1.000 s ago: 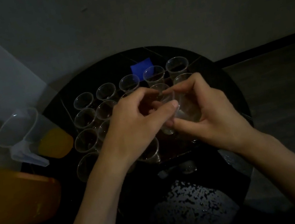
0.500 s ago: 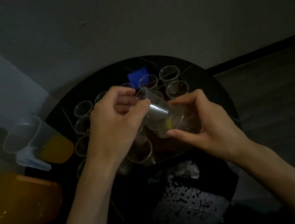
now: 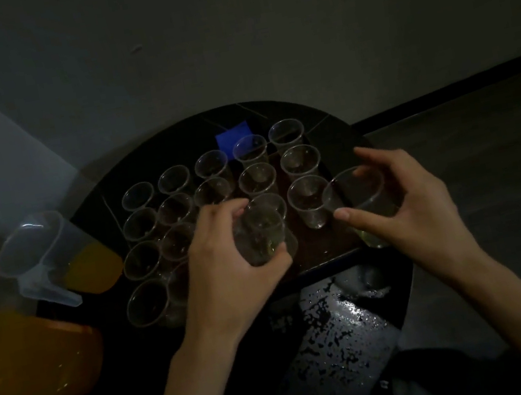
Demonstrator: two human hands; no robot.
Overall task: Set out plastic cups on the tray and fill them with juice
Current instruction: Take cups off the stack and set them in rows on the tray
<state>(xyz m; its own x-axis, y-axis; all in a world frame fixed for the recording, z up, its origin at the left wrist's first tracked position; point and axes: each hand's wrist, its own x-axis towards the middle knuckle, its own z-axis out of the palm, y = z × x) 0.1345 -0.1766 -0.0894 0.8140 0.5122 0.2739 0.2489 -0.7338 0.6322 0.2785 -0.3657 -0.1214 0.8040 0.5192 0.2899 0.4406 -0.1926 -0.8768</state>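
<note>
Pulled apart since half a second ago: one clear cup [image 3: 263, 231] is now free of what looks like a nested stack [image 3: 356, 194], and the two are held well apart. The cup is gripped round its wall by the left hand [image 3: 224, 256], fingers and thumb curled about it, upright, just over the near edge of the tray [image 3: 332, 258], probably so it can be dropped into the gap in the front row. The stack is wrapped by the right hand [image 3: 416, 201], thumb across the front, fingers curled behind the rim, at the tray's right edge, kept clear but handy for the next peel.

Rows of empty cups [image 3: 308, 201] are already stood on the tray, packed pretty tight. Nothing looks filled yet. A jug [image 3: 53, 254] of orange juice is parked at the left edge of the round table [image 3: 403, 283], presumably within reach for pouring. Wet patches [image 3: 343, 322] are seen on its near side.
</note>
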